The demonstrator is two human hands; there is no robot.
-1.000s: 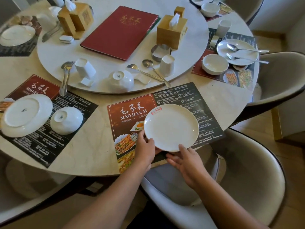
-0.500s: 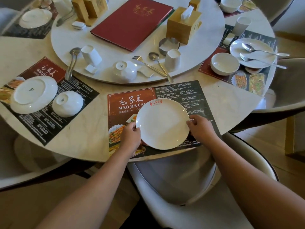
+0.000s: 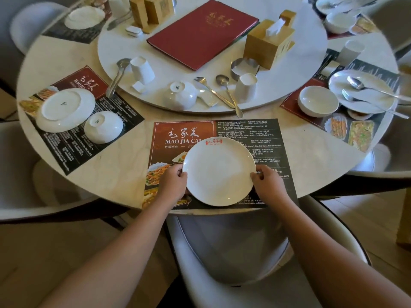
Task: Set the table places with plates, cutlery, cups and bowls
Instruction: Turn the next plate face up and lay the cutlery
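A white plate (image 3: 219,172) with a red logo lies face up on the printed placemat (image 3: 242,134) at the table's near edge. My left hand (image 3: 174,182) grips the plate's left rim and my right hand (image 3: 268,181) grips its right rim. On the white turntable (image 3: 178,52) behind stand an upturned bowl (image 3: 180,95), a fork (image 3: 212,91), a spoon (image 3: 226,90) and an upturned cup (image 3: 245,87). The place at the left has an upturned plate (image 3: 65,110) and an upturned bowl (image 3: 104,126).
A red menu book (image 3: 203,32), wooden tissue boxes (image 3: 268,46) and a metal ring (image 3: 244,67) sit on the turntable. The right place holds a bowl (image 3: 318,101) and a plate with cutlery (image 3: 362,92). A padded chair (image 3: 233,252) stands right below the plate.
My right hand moved from the plate's near edge to its right rim. The plate slid a little toward the table's near edge on the mat, held from both sides.
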